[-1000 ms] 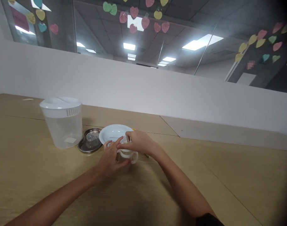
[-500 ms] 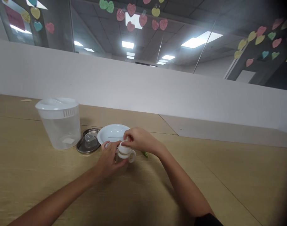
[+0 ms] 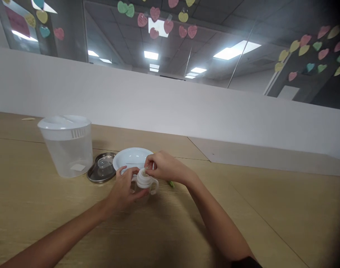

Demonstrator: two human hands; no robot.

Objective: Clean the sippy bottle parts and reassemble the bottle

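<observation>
A small clear bottle with a white handled collar (image 3: 146,182) stands on the wooden table (image 3: 47,208) in front of me. My left hand (image 3: 125,188) is wrapped round its body from the left. My right hand (image 3: 164,167) pinches a small pale teat at the bottle's top with closed fingers. A white bowl (image 3: 130,158) lies just behind the hands.
A clear plastic jug with a white lid (image 3: 66,145) stands at the left. Beside it a steel tray (image 3: 100,174) carries a clear cap. A green thing (image 3: 170,183) pokes out under my right wrist. A white partition wall (image 3: 186,111) runs behind the table.
My left hand has closed further round the bottle. My right hand has shifted slightly on its top. The view has drifted a little to the right.
</observation>
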